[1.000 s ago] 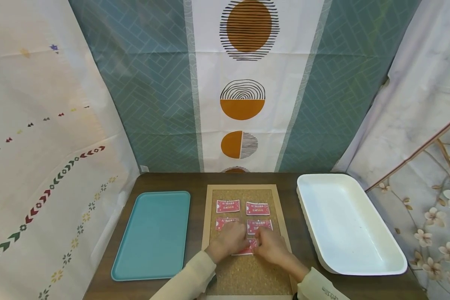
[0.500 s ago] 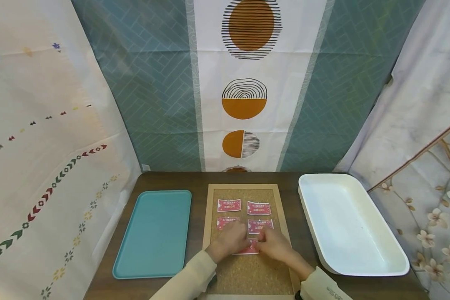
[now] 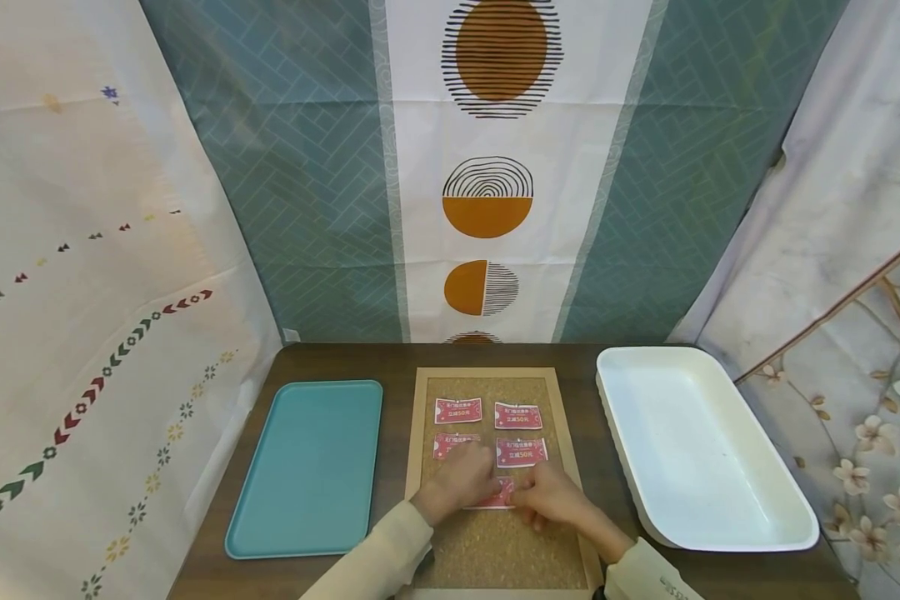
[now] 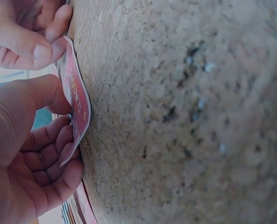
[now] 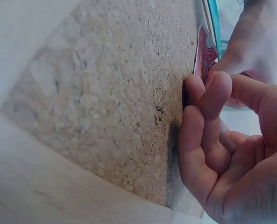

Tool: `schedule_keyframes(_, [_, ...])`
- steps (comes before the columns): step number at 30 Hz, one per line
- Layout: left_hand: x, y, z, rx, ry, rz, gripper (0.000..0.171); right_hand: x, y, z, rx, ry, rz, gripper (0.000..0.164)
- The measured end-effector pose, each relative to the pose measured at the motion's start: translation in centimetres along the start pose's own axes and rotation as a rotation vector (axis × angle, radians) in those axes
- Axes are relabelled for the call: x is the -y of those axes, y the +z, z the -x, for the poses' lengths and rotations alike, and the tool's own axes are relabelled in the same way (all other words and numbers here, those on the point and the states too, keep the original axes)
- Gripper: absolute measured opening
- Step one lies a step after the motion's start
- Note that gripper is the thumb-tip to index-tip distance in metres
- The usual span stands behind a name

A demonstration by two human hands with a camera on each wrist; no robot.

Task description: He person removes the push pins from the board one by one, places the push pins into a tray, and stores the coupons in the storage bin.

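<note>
A red paper coupon (image 3: 497,495) with a white edge lies lowest of several on the framed corkboard (image 3: 506,550). My left hand (image 3: 459,477) holds its left part, the thumb pressed against the printed face and the other fingers curled. In the left wrist view the coupon (image 4: 80,100) bows up in a curve between the hands. My right hand (image 3: 551,497) is at the opposite end, thumb and index finger (image 5: 194,86) pinching the edge. Above my hands are two upper coupons (image 3: 458,411) (image 3: 517,417), and a middle right coupon (image 3: 521,452). The left hand partly covers the middle left coupon (image 3: 453,445).
A teal tray (image 3: 307,467) lies left of the board on the dark wooden table (image 3: 393,362). To the right stands a deep white tub (image 3: 705,450). Patterned cloths hang behind and at both sides.
My right hand's fingers have shifted slightly down along the coupon's right end, uncovering more of the middle right coupon. The left hand stays in place on the lowest coupon.
</note>
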State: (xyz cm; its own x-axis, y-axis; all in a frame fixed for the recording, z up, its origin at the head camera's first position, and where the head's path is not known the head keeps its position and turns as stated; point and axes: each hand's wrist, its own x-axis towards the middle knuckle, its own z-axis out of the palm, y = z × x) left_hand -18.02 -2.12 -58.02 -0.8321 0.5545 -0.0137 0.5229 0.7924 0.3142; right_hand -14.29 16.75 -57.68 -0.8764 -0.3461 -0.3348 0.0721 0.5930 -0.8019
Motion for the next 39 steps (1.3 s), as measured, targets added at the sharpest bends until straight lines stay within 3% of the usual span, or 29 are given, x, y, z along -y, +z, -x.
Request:
schedule_keyframes(9, [0.1, 0.1, 0.1, -0.018, 0.014, 0.007, 0.024, 0.3, 0.1, -0.2, 0.006, -0.04, -0.113, 0.012])
schedule_keyframes(16, [0.2, 0.3, 0.1, -0.024, 0.012, 0.033, 0.018, 0.6, 0.2, -0.4, -0.029, -0.029, -0.152, 0.018])
schedule_keyframes(21, [0.2, 0.4, 0.0, -0.047, 0.037, -0.02, 0.021, 0.3, 0.6, -0.7, -0.047, -0.027, -0.182, 0.019])
schedule_keyframes(28, [0.2, 0.3, 0.0, -0.05, 0.035, -0.017, 0.027, -0.1, 1.1, -1.0, -0.066, -0.092, -0.149, 0.015])
schedule_keyframes(39, [-0.1, 0.1, 0.1, -0.013, -0.019, 0.023, 0.021, 0.2, 0.9, -0.7, -0.085, -0.084, -0.108, 0.013])
